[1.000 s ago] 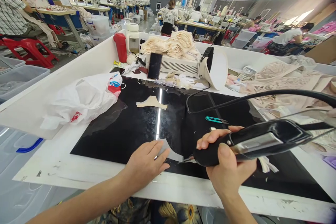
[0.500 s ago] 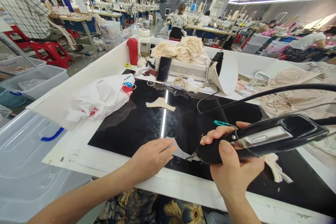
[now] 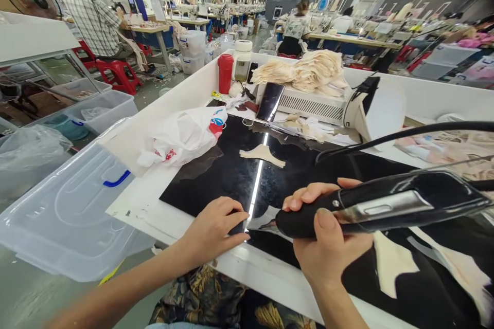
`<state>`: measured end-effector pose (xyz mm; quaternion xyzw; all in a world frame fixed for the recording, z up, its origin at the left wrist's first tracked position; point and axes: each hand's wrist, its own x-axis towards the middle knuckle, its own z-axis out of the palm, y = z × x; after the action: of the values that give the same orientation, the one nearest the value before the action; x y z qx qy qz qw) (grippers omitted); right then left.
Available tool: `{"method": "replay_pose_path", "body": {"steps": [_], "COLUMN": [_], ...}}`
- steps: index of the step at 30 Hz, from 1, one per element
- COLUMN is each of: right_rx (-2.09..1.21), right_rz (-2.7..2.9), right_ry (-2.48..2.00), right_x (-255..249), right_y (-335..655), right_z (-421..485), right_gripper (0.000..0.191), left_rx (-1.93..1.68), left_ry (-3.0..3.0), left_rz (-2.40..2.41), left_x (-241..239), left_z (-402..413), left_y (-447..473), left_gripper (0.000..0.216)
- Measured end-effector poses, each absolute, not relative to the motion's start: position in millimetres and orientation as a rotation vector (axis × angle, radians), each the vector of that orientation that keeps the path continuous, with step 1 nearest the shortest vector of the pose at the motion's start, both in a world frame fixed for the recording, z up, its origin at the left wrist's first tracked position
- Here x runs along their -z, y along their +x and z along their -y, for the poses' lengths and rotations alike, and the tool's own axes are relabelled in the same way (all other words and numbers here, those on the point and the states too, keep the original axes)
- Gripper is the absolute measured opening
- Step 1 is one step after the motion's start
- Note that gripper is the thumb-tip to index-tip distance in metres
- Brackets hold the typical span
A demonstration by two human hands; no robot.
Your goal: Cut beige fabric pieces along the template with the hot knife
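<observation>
My right hand (image 3: 328,236) is wrapped round a black corded hand cutter (image 3: 378,208) with a silver lever along its body. Its thin metal tip points left and meets a pale grey, sheet-like piece (image 3: 270,214) on the glossy black mat (image 3: 200,180). At the left end of that piece is my left hand (image 3: 216,226), thumb and forefinger apart with the tips at the mat. A cream fabric piece (image 3: 262,154) lies farther back. To the right of my right hand are another cream piece (image 3: 395,262) and a longer strip (image 3: 459,262).
A white plastic bag (image 3: 185,133) lies at the left. Behind the mat stand a phone (image 3: 270,101), a red flask (image 3: 225,73), a vented white box (image 3: 309,103) piled with cream fabric (image 3: 309,69), and a white lamp-like cone (image 3: 386,113). The black cable (image 3: 424,131) arches over the right side.
The view has turned left, so the bench appears farther right. My left thumb has spread from the forefinger. The cutter's tip is nearer my left hand, and more cream fabric shows at the right.
</observation>
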<state>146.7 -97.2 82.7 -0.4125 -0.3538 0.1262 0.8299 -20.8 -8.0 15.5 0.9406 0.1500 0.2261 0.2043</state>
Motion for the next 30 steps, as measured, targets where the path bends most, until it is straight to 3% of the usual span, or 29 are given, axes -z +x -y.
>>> {"method": "replay_pose_path", "body": {"steps": [7,11,15,19,30], "right_rx": [-0.239,-0.269,-0.273,-0.261,-0.321], "right_rz": [0.751,0.772,0.782,0.769,0.796], "right_ry": [-0.876,-0.872,-0.891,-0.912,-0.863], "right_x": [-80.6,-77.6,-74.8,-74.4,-69.1], "right_y": [144.1,142.9,141.5,140.5,134.0], "right_z": [90.1,88.9,88.0,86.8,86.7], "right_gripper": [0.039,0.038,0.039,0.039,0.039], "left_rx": [-0.68,-0.678,-0.673,-0.69,-0.718], "left_ry": [2.558,2.542,2.524,2.521,2.611], "left_rz": [-0.494,-0.471,-0.527,-0.509,-0.435], "left_x": [-10.6,-9.6,-9.6,-10.6,-13.1], "left_z": [13.1,12.6,12.6,13.8,15.2], "left_y": [-10.7,-12.5,-14.3,-14.5,-16.3], "left_gripper": [0.004,0.006,0.024,0.006,0.007]}}
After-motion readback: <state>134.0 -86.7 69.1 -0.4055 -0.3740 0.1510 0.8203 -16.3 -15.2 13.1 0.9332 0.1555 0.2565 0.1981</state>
